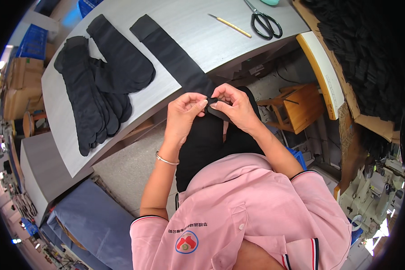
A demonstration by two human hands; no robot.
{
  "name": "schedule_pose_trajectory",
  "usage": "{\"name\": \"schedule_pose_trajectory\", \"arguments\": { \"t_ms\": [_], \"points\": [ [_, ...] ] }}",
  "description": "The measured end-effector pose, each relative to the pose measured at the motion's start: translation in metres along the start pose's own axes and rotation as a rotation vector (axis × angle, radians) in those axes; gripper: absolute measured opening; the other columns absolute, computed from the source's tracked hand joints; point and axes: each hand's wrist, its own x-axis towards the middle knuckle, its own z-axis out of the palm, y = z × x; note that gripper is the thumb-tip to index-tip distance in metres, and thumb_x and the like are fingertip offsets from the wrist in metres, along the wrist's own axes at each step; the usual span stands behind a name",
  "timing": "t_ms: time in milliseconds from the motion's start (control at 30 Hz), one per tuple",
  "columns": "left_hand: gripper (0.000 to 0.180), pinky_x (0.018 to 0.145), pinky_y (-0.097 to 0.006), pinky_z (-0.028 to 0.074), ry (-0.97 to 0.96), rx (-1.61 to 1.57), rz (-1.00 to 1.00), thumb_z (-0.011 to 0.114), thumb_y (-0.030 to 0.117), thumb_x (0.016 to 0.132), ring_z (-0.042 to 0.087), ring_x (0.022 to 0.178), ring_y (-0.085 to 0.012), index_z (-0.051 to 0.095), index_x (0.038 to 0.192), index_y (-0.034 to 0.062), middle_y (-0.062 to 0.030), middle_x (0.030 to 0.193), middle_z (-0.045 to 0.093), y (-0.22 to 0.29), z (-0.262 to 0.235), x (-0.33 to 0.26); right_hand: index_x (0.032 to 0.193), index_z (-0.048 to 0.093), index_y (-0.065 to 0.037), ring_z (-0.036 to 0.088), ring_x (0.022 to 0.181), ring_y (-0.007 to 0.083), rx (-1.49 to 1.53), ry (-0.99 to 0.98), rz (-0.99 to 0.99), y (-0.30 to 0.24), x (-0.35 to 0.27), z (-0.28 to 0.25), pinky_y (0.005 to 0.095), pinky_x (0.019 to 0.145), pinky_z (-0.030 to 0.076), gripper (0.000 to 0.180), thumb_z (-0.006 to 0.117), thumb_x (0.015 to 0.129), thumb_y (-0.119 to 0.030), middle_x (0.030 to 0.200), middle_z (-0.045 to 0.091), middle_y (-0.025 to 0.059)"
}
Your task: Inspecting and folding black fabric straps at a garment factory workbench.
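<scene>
**Both hands pinch one end of a long black sock at the desk edge**

Grey and wood-grained, the desk (202, 40) fills the upper part of the head view, and everything else is placed from it. A long black sock (175, 58) lies stretched across it, its near end hanging off the front edge. There the left hand (184, 114) and right hand (234, 108) meet, each closed in a fingertip pinch on that end, touching one another. The fabric looks thin, light and limp, likely stretchy; it should be gripped at the hem, not mid-length, where it would sag. On the desk's left part rests a pile of black socks (94, 90). At its far side lie scissors (265, 22) and, beside them, a thin yellow tool (231, 26).
</scene>
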Motion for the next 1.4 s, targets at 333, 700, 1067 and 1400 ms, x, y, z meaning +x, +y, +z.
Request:
{"name": "schedule_pose_trajectory", "arguments": {
  "t_ms": [333,700,1067,1400],
  "points": [
    [0.008,0.064,-0.030,0.047,0.240,0.727,0.512,0.066,0.005,0.091,0.056,0.068,-0.0160,0.061,0.093,-0.0007,-0.0081,0.080,0.060,-0.021,0.028,-0.009,0.101,0.061,0.001,0.064,0.080,0.0103,-0.217,0.233,-0.041,0.010,-0.009,0.014,0.0248,0.073,0.051,0.022,0.071,0.082,0.000,0.089,0.068,0.0082],
    [0.006,0.073,-0.043,0.046,0.315,0.767,0.626,0.059,0.002,0.093,0.058,0.082,-0.0350,0.055,0.094,-0.0014,-0.0161,0.088,0.057,-0.040,0.048,-0.004,0.096,0.071,0.005,0.068,0.072,0.0117,-0.235,0.347,0.019,0.029,-0.004,0.013,0.0265,0.065,0.052,0.018,0.071,0.081,-0.005,0.082,0.074,0.0121],
    [0.011,0.065,-0.025,0.050,0.289,0.060,0.240,0.067,0.012,0.095,0.062,0.071,-0.0117,0.065,0.098,0.0014,-0.0033,0.087,0.065,-0.042,0.051,-0.007,0.090,0.065,0.002,0.063,0.071,0.0046,0.123,0.309,0.020,0.030,0.012,-0.005,0.0207,0.063,0.049,0.008,0.070,0.083,0.003,0.078,0.070,0.0033],
    [0.029,0.096,-0.037,0.050,0.036,-0.761,-0.278,0.064,0.028,0.098,0.065,0.106,-0.0214,0.064,0.110,0.0017,-0.0090,0.107,0.068,-0.032,0.048,0.004,0.092,0.065,0.000,0.062,0.072,0.0044,0.115,0.255,0.015,0.007,0.000,-0.008,0.0192,0.065,0.049,0.010,0.068,0.084,0.005,0.082,0.069,0.0023]
  ]
}}
